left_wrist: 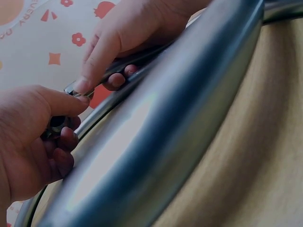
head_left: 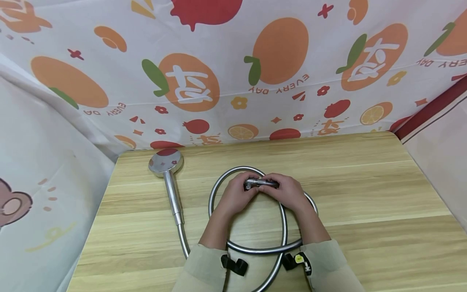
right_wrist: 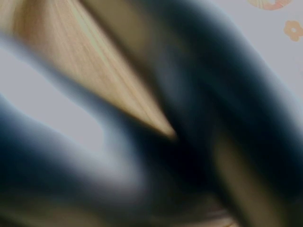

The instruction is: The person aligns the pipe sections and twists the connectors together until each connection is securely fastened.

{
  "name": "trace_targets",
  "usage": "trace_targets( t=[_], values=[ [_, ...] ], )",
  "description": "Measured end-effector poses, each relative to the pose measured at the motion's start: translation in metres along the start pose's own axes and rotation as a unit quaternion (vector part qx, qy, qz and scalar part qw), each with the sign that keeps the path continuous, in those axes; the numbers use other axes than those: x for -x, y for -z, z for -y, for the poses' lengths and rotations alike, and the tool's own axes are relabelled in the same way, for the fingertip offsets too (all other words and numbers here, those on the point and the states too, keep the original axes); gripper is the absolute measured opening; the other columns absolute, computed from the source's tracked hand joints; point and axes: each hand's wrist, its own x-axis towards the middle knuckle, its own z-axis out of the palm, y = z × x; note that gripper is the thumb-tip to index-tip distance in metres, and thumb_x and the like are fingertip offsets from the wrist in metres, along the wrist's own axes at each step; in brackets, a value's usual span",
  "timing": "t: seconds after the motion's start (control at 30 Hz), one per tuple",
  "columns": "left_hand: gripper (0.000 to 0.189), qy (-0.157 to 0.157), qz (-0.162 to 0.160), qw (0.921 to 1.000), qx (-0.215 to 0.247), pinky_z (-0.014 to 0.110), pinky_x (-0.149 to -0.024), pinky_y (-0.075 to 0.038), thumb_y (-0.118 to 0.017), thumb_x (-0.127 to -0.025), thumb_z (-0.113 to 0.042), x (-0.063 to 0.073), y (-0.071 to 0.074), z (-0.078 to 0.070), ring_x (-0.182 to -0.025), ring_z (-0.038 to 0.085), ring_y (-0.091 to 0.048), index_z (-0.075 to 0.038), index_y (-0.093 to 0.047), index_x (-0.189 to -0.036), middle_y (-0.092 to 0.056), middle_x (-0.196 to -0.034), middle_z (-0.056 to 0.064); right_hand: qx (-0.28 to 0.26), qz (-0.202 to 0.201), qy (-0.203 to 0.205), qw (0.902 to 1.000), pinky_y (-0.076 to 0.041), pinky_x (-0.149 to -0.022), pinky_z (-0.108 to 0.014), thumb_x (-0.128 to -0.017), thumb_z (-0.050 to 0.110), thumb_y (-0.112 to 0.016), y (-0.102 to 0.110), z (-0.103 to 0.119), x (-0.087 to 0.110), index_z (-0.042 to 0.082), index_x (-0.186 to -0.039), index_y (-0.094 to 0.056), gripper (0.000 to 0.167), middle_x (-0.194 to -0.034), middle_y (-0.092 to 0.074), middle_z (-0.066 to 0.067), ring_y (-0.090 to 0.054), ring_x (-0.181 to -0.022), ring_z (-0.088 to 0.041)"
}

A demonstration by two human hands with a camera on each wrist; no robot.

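Observation:
Near the middle of the wooden table, my two hands meet at a short metal fitting on the end of a shower hose. My left hand [head_left: 235, 195] grips the chrome threaded fitting [head_left: 249, 185] between thumb and curled fingers; its threaded opening [left_wrist: 57, 122] shows in the left wrist view. From the other side, my right hand [head_left: 289, 192] pinches the hose end [head_left: 271, 183], its thumb right at the fitting. The silver shower hose [head_left: 284, 227] loops around and beneath both forearms. In the right wrist view, blurred hose fills most of the picture and hides the hand.
A chrome shower head [head_left: 166, 162] lies at the table's left back, its handle pointing toward me and joined to the hose. The wooden table [head_left: 365, 186] ends at a fruit-printed cloth [head_left: 233, 81] behind. Pale cloth [head_left: 47, 162] hangs along the left side.

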Motion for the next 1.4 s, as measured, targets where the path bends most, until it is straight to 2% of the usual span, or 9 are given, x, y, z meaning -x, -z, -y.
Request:
trace_targets(
  t=[0.13,0.33,0.43,0.5,0.7,0.83,1.03,1.2,1.4],
  values=[
    [0.029,-0.003,-0.003,1.0000,0.000,0.039,-0.099,-0.048,-0.076,-0.086,-0.016,0.0009,-0.0008,0.0004,-0.110,0.018,-0.061,-0.018,-0.066,-0.113,-0.066,-0.114,0.001,0.003,-0.003,0.007,1.0000,-0.052,-0.090,-0.043,-0.089,0.057,-0.064,-0.0005,-0.0003,0.0004,0.031,-0.105,-0.073,0.032,-0.108,-0.072,0.010,-0.066,-0.102,-0.015],
    [0.028,-0.013,-0.006,0.9999,-0.004,0.039,-0.099,-0.048,-0.077,-0.087,-0.019,0.0022,-0.0025,0.0019,-0.110,0.018,-0.061,-0.018,-0.067,-0.113,-0.066,-0.114,0.001,0.002,-0.006,0.006,1.0000,-0.052,-0.086,-0.043,-0.085,0.057,-0.069,-0.0013,-0.0004,0.0024,0.033,-0.107,-0.070,0.032,-0.105,-0.071,0.009,-0.065,-0.098,-0.015],
    [0.029,-0.015,-0.007,0.9999,-0.003,0.040,-0.099,-0.049,-0.076,-0.086,-0.017,0.0029,-0.0033,0.0026,-0.110,0.018,-0.061,-0.017,-0.067,-0.114,-0.066,-0.114,0.002,0.000,-0.008,0.006,1.0000,-0.052,-0.088,-0.043,-0.087,0.057,-0.066,-0.0019,-0.0011,0.0026,0.032,-0.105,-0.071,0.031,-0.105,-0.072,0.010,-0.066,-0.099,-0.014],
    [0.030,-0.015,-0.007,0.9999,-0.003,0.040,-0.098,-0.049,-0.076,-0.086,-0.015,0.0031,-0.0035,0.0025,-0.110,0.019,-0.061,-0.017,-0.066,-0.114,-0.066,-0.114,0.002,0.003,-0.007,0.008,0.9999,-0.052,-0.088,-0.043,-0.089,0.057,-0.063,-0.0021,-0.0014,0.0027,0.032,-0.105,-0.072,0.032,-0.106,-0.072,0.009,-0.066,-0.099,-0.014],
    [0.028,-0.007,-0.006,1.0000,-0.001,0.040,-0.099,-0.048,-0.076,-0.087,-0.018,0.0029,-0.0030,0.0010,-0.111,0.018,-0.061,-0.018,-0.067,-0.114,-0.066,-0.114,0.001,-0.002,-0.009,0.006,0.9999,-0.051,-0.086,-0.043,-0.086,0.059,-0.067,-0.0021,-0.0022,0.0028,0.035,-0.107,-0.069,0.032,-0.104,-0.071,0.010,-0.065,-0.097,-0.014],
    [0.029,-0.005,-0.006,1.0000,0.000,0.041,-0.099,-0.048,-0.076,-0.087,-0.015,0.0027,-0.0031,0.0010,-0.110,0.019,-0.061,-0.018,-0.066,-0.114,-0.066,-0.115,0.001,-0.006,-0.011,0.008,0.9999,-0.051,-0.087,-0.043,-0.088,0.061,-0.062,-0.0025,-0.0029,0.0027,0.036,-0.105,-0.071,0.031,-0.104,-0.071,0.011,-0.066,-0.098,-0.013],
    [0.028,-0.007,-0.005,1.0000,-0.002,0.040,-0.099,-0.048,-0.076,-0.087,-0.018,0.0016,-0.0023,0.0022,-0.110,0.019,-0.061,-0.018,-0.067,-0.113,-0.066,-0.114,0.001,-0.004,-0.012,0.008,0.9999,-0.052,-0.086,-0.043,-0.084,0.059,-0.068,-0.0029,-0.0032,0.0013,0.035,-0.105,-0.071,0.032,-0.103,-0.071,0.011,-0.066,-0.097,-0.014],
    [0.028,-0.005,-0.001,1.0000,0.001,0.041,-0.098,-0.049,-0.075,-0.087,-0.016,-0.0005,-0.0012,0.0035,-0.109,0.019,-0.061,-0.018,-0.066,-0.114,-0.065,-0.114,0.001,-0.002,-0.009,0.004,1.0000,-0.052,-0.087,-0.042,-0.088,0.058,-0.064,-0.0028,-0.0016,-0.0003,0.032,-0.105,-0.072,0.032,-0.104,-0.072,0.010,-0.066,-0.098,-0.013],
    [0.028,-0.003,0.000,1.0000,0.000,0.041,-0.099,-0.049,-0.076,-0.087,-0.018,-0.0020,0.0001,0.0044,-0.110,0.018,-0.061,-0.019,-0.066,-0.114,-0.065,-0.114,0.001,0.004,-0.007,0.001,1.0000,-0.052,-0.088,-0.043,-0.086,0.056,-0.068,-0.0017,0.0009,-0.0014,0.031,-0.106,-0.072,0.033,-0.104,-0.072,0.009,-0.066,-0.099,-0.014]
  ],
)
